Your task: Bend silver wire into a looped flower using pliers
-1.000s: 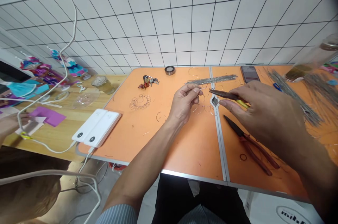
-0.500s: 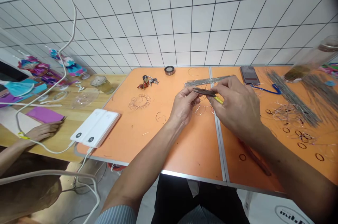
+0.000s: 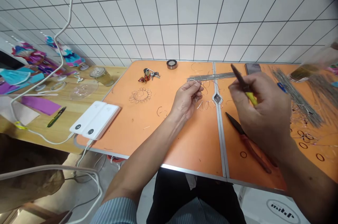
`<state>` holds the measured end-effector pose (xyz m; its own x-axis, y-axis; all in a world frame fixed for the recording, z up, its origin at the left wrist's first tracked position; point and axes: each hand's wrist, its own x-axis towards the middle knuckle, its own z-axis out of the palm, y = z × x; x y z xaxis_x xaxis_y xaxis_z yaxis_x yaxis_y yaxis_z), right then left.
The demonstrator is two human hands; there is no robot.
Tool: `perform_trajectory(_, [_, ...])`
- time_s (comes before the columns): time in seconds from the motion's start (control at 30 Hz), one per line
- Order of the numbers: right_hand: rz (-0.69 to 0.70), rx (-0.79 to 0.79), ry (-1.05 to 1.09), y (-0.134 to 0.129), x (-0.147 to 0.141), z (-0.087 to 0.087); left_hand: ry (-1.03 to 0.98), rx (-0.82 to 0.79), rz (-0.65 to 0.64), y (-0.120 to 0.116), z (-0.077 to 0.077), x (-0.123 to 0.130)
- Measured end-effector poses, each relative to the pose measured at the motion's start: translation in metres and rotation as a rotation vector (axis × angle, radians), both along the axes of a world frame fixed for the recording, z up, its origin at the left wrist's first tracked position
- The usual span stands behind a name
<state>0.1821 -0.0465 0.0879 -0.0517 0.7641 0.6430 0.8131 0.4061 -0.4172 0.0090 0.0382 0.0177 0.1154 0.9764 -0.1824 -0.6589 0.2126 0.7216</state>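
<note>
My left hand (image 3: 186, 99) pinches a thin piece of bent wire (image 3: 194, 81) above the middle of the orange table. To its right, my right hand (image 3: 264, 111) is raised and closed around pliers (image 3: 241, 80) with dark jaws and a yellow grip, the tip pointing up and left. Below that hand lies a second pair of pliers (image 3: 248, 143) with red handles, partly covered by the wrist. Bent wire loops (image 3: 207, 104) lie just right of my left hand. Behind it rests a bundle of straight wires (image 3: 211, 76). A flower-shaped wire ring (image 3: 140, 95) lies to the left.
Keys (image 3: 149, 75) and a tape roll (image 3: 171, 64) lie toward the tiled wall. Wire bundles (image 3: 298, 97), small dark rings (image 3: 320, 157) and a jar (image 3: 303, 71) are at right. A white power bank (image 3: 96, 120) with cables sits left, beside a pen (image 3: 56, 116).
My right hand has drawn the yellow-gripped pliers away from my left hand, to the right. My left hand keeps the wire. The other person's hand at the left has gone from view.
</note>
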Motion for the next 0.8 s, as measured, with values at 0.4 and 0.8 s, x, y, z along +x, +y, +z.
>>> perform_trajectory(0.4, [0.142,-0.032,-0.138,-0.007,-0.016,-0.077,-0.086,-0.008,0.013,-0.007,0.008,0.004])
perform_trajectory(0.8, [0.196,-0.165,0.012,0.006,-0.022,-0.075,-0.018,0.045,-0.005,-0.011,0.011,0.005])
